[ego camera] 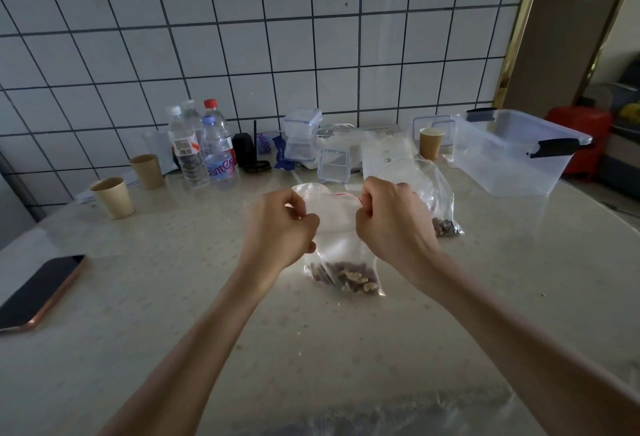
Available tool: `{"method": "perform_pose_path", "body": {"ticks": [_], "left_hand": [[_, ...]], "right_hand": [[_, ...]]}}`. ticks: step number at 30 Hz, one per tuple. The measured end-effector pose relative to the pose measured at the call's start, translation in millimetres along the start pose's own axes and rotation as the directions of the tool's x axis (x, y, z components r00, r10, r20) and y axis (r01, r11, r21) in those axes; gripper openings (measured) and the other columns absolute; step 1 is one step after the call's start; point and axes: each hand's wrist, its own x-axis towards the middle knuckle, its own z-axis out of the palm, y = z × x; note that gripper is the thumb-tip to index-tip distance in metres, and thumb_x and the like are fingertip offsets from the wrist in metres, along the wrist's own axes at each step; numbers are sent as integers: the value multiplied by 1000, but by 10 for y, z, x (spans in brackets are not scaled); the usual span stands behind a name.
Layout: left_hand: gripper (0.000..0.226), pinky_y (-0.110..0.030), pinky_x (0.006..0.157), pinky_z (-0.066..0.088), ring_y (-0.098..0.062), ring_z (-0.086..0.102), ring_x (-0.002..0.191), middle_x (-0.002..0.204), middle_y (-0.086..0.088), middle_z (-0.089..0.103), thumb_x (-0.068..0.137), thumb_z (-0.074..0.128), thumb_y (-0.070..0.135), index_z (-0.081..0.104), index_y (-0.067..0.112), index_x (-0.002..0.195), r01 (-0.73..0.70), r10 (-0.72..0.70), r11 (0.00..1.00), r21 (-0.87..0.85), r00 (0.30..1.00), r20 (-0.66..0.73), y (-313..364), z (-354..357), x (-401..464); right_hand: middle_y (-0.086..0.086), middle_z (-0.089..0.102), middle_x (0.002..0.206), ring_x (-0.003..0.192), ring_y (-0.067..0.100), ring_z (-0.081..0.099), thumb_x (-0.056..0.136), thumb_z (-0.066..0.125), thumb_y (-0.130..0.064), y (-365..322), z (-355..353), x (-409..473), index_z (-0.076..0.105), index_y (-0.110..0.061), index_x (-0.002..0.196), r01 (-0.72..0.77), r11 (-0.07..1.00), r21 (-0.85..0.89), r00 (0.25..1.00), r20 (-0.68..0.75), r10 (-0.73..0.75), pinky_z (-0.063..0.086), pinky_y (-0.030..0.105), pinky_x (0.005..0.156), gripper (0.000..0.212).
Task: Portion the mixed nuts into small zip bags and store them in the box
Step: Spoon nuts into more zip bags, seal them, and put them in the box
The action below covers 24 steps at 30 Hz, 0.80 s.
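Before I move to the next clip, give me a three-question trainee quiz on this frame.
1. True or false: the clear storage box at the far right already has its lid on.
2. Which hands grip the top edge of the zip bag holding nuts?
A. left hand only
B. right hand only
C. both hands
3. Fill in: a second bag of nuts lies on the table, partly hidden behind the ___ hand.

Key
1. False: the box stands open, and no bags are seen inside.
2. C: the left hand and the right hand each pinch the bag near its red seal line.
3. right
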Motion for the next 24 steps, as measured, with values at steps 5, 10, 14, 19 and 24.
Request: {"method": "perform_pose_path", "body": {"ticks": [5,10,14,19,24], "left_hand": [[32,-36,65,54,-24,70,76,90,-3,70,82,68,33,49,24,107,-53,14,884,464,996,88,72,-111,24],[35,-34,58,63,-17,74,69,94,-6,70,90,77,47,68,15,102,88,-133,967,240,975,177,118,-224,129],[28,-33,59,63,-14,72,68,83,-9,73,91,80,27,69,5,102,253,-228,966,-43,923,311,176,-256,212],[32,-32,61,62,-14,73,64,71,-2,72,90,79,33,76,5,106,447,-324,878,-174,820,472,281,-280,320],[41,-27,63,61,-13,71,68,84,-4,73,72,86,26,82,7,107,646,-330,724,-242,632,701,221,-458,390]], "right_hand": [[8,71,59,46,25,70,91,53,-9,23,-121,90,54,-8,93,-331,904,271,923,293,250,53,32,43,3],[11,76,77,71,30,77,96,72,-16,201,-260,131,69,-1,103,-647,495,581,744,622,242,59,34,53,17],[10,75,84,74,24,76,89,79,-11,283,-304,144,75,-1,106,-642,404,651,753,634,176,60,32,57,20],[16,76,80,62,25,74,85,82,-6,301,-302,207,77,-10,104,-572,556,603,802,554,224,64,45,71,20],[0,73,60,50,22,70,90,76,-1,304,-321,259,79,-14,95,-419,734,535,886,419,201,59,33,52,14]]}}
